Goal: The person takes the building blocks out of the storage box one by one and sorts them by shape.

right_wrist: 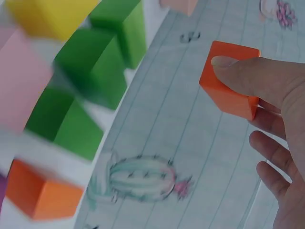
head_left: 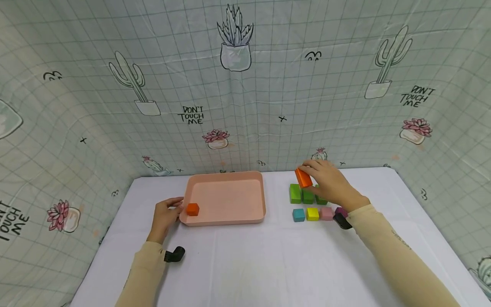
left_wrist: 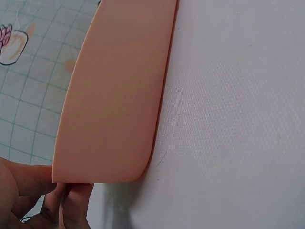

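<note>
My right hand [head_left: 330, 181] pinches an orange block [head_left: 304, 178] between thumb and fingers, raised above the far side of the table. The thumb lies across one face of the block [right_wrist: 229, 90] in the right wrist view. Below that hand stand three green blocks [head_left: 295, 194] in a row. My left hand [head_left: 165, 217] is at the left side of a shallow pink tray [head_left: 226, 222], its fingertips right at the outer wall. An orange cube [head_left: 192, 209] sits inside the tray near its left end. In the left wrist view the tray's wall [left_wrist: 114, 95] hides part of the fingers.
In front of the green blocks are a blue cube [head_left: 298, 215], a yellow cube [head_left: 312, 214], a pink cube [head_left: 326, 213] and a partly covered purple block [head_left: 341, 211]. Another orange block [right_wrist: 45, 193] stands beside the green ones. A patterned cloth [head_left: 264, 94] rises behind the white table [head_left: 238, 264].
</note>
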`<state>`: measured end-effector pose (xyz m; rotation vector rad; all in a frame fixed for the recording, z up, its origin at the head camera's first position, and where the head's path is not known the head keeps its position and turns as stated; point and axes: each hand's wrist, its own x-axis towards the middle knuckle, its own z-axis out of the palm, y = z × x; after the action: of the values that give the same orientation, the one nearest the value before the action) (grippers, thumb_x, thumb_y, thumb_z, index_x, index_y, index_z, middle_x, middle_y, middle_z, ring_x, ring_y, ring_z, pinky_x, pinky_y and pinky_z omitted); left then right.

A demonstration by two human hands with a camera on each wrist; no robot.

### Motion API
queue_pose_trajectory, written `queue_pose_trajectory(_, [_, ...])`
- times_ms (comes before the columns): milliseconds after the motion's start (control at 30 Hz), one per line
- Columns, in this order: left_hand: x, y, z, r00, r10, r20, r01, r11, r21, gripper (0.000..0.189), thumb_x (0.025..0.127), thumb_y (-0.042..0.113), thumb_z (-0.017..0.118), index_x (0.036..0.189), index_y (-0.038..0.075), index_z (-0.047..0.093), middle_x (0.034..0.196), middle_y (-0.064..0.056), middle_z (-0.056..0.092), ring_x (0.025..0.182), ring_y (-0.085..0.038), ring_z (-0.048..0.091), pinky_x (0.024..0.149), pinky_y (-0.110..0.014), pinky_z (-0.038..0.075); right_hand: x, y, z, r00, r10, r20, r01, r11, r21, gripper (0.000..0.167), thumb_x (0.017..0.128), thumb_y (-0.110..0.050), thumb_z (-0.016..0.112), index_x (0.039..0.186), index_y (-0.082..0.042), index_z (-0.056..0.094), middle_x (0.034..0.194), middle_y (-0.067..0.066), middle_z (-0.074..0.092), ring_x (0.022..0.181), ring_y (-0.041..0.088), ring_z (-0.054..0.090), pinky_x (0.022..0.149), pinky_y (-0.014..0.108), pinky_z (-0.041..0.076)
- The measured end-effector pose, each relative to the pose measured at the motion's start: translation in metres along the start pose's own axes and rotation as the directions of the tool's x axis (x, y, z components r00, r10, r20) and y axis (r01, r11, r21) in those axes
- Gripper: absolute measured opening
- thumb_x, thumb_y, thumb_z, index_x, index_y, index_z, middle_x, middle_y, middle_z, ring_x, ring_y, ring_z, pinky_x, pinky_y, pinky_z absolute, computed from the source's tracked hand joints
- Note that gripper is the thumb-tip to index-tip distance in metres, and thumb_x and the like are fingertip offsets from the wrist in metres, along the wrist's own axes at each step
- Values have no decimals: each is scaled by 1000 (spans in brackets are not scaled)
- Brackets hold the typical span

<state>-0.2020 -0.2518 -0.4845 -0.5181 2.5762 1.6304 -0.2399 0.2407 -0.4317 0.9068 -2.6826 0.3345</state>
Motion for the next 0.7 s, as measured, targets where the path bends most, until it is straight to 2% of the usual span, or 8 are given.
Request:
queue_pose_trajectory(233, [1,-1,-1,1000,10,-7,-10,1000,-13,35,103,-2,59,137,-10,64,123,-27,60,83,-19,61,64,-17,54,-26,23,-9,991,127,41,-126,992,-23,66,80,-7,91,140,0,64,137,22,62,126,46,54,109,66,44])
queue_pose_trajectory(367, [3,-2,0,1000,3,-9,-4,1000,-6,35,103,-1,58,137,-9,64,123,-26,60,84,-19,61,64,-16,54,-44,38,-7,985,170,33,-170,985,-27,66,80,-7,91,139,2,63,137,25,62,128,48,52,110,68,40])
queue_pose_trajectory(533, [3,-1,0,1000,-5,-9,5,1000,2,36,103,-1,58,138,-9,64,124,-26,60,87,-21,61,66,-16,53,-70,59,-1,980,197,-2,-197,980,-36,66,76,-5,92,135,6,64,132,27,63,122,49,54,102,68,44])
queue_pose_trajectory(700, [1,1,-1,1000,-6,-4,6,1000,4,36,104,0,57,138,-8,63,126,-26,60,89,-23,61,66,-16,53,-91,76,0,963,268,20,-267,963,-39,65,78,-3,90,136,8,63,131,29,62,116,51,56,98,69,45])
